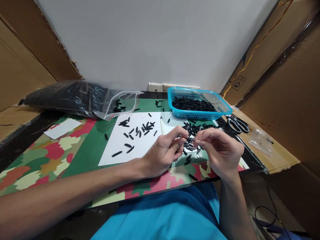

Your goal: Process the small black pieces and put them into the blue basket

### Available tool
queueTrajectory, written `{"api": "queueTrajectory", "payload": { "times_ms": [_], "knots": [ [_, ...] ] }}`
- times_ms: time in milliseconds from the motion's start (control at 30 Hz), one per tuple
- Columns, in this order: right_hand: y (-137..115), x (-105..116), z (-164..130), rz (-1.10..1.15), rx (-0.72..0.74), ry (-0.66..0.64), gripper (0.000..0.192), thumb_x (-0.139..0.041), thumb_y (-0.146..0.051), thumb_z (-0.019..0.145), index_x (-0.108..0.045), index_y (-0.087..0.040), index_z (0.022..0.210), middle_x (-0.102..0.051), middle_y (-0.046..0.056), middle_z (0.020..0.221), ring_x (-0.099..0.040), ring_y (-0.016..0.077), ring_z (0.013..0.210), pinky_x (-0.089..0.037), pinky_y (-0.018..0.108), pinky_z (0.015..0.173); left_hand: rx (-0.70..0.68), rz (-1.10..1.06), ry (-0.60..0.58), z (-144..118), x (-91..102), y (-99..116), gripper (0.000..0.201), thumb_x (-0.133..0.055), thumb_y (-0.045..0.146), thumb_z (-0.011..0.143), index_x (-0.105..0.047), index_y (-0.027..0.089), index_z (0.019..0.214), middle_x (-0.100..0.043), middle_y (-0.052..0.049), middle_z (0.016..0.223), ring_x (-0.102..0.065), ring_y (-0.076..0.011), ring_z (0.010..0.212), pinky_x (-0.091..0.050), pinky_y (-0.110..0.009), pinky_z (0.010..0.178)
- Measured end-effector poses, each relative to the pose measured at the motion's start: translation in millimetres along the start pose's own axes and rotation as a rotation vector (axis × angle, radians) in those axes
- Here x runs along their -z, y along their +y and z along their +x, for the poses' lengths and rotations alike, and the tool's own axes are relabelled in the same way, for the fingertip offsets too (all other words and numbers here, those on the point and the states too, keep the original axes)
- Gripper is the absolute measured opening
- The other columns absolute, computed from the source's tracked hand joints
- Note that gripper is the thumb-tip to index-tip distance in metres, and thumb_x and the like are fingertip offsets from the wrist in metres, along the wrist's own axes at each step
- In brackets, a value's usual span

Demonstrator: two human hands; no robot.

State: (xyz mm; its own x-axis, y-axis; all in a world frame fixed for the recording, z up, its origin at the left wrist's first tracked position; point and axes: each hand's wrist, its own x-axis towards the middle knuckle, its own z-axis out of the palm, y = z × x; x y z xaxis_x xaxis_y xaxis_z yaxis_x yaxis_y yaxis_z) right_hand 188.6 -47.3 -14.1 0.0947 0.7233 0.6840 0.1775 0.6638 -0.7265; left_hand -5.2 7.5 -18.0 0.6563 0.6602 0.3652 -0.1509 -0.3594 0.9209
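the table [82, 156] wears a leaf-patterned cover. at 10 o'clock from the hands lies a clear plastic bag [75, 96] packed with black pieces. a white paper sheet [135, 140] at 9 o'clock carries scattered black pieces. at 1 o'clock sits a blue basket [198, 115] of them, scissors [238, 124] at 2 o'clock. the left hand [163, 151] and right hand [220, 148] both pinch 1 small black piece [191, 140] between their fingertips, held just above the table's near edge.
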Motion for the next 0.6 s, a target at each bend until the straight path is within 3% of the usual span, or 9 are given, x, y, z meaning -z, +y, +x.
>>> {"api": "queueTrajectory", "payload": {
  "times_ms": [600],
  "knots": [
    [-3.3, 1.0, 0.6, -0.117, 0.025, -0.051, 0.018, -0.072, -0.01, 0.1, -0.079, -0.024, 0.108, -0.081, 0.004, 0.098, -0.078, 0.0193, 0.082, -0.064, 0.033, 0.074, 0.068, -0.045, -0.009, -0.4, 0.1, 3.6, 0.025, -0.05, 0.048, 0.112, -0.051, 0.023, 0.109, -0.039, 0.01, 0.062, -0.036, -0.0071, 0.049, -0.028, -0.02, 0.048]
  ]
}}
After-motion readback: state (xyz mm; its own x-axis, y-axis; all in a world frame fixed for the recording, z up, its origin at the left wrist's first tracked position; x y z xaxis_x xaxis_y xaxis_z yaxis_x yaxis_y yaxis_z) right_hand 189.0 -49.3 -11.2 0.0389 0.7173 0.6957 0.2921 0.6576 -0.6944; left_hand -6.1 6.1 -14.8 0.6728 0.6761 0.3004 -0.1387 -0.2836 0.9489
